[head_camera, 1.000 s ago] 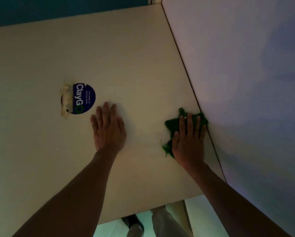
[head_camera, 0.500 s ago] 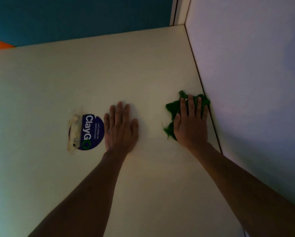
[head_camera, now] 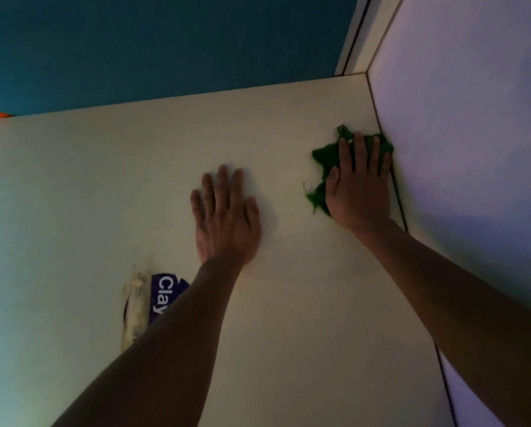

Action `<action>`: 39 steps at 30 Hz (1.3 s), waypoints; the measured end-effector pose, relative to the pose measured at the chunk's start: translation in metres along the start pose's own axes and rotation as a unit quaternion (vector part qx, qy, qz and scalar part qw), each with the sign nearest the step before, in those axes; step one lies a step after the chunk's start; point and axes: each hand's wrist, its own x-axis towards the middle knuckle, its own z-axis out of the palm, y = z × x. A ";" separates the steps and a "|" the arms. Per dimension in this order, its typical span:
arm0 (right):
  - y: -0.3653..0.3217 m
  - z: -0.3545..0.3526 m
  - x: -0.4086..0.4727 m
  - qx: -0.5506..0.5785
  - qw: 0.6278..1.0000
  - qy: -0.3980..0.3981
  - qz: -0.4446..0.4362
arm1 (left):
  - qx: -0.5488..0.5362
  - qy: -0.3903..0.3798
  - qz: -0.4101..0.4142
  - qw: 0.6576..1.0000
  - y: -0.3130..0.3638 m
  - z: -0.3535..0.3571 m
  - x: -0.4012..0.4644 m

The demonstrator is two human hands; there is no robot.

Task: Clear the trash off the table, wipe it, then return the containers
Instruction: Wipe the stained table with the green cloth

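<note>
A crumpled green cloth (head_camera: pixel 324 157) lies on the pale table (head_camera: pixel 88 186) close to the right-hand wall. My right hand (head_camera: pixel 359 183) presses flat on it with straight fingers, and most of the cloth is hidden under the palm. My left hand (head_camera: pixel 225 215) rests flat on the bare tabletop, fingers spread, about a hand's width left of the cloth. No trash or containers are in view.
A white wall (head_camera: pixel 473 149) runs along the table's right edge. A round blue "Clay" sticker (head_camera: pixel 162 295) with torn backing (head_camera: pixel 136 306) is stuck to the table, partly hidden by my left forearm. A teal wall (head_camera: pixel 165 41) stands behind the far edge.
My right hand has pushed the cloth farther along the wall toward the far corner. My left hand has slid forward past the sticker. The view has tilted up.
</note>
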 end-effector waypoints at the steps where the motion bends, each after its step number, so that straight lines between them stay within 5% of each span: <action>1: -0.003 0.000 0.016 0.003 1.000 -0.005 0.003 | 0.000 0.004 -0.002 1.000 0.000 0.001 0.000; 8: -0.026 0.003 0.066 0.034 0.999 -0.015 0.022 | -0.001 -0.002 -0.007 1.000 -0.002 0.002 0.002; 14: -0.072 -0.002 -0.049 0.050 0.994 -0.031 -0.093 | -0.007 -0.012 -0.004 1.000 -0.002 -0.001 0.002; 22: -0.089 0.000 -0.011 0.058 0.996 -0.059 -0.030 | -0.039 -0.008 0.010 0.999 -0.026 -0.023 0.011; 26: -0.125 0.001 0.021 0.062 0.996 -0.063 0.026 | -0.035 0.022 -0.095 0.995 -0.107 -0.042 0.023; 33: -0.165 0.000 -0.021 0.018 0.990 -0.081 -0.114 | -0.020 0.007 -0.192 0.981 -0.239 -0.062 0.032; 39: -0.261 0.013 0.044 0.038 0.979 -0.061 -0.189 | -0.019 0.003 -0.179 0.984 -0.242 -0.057 0.033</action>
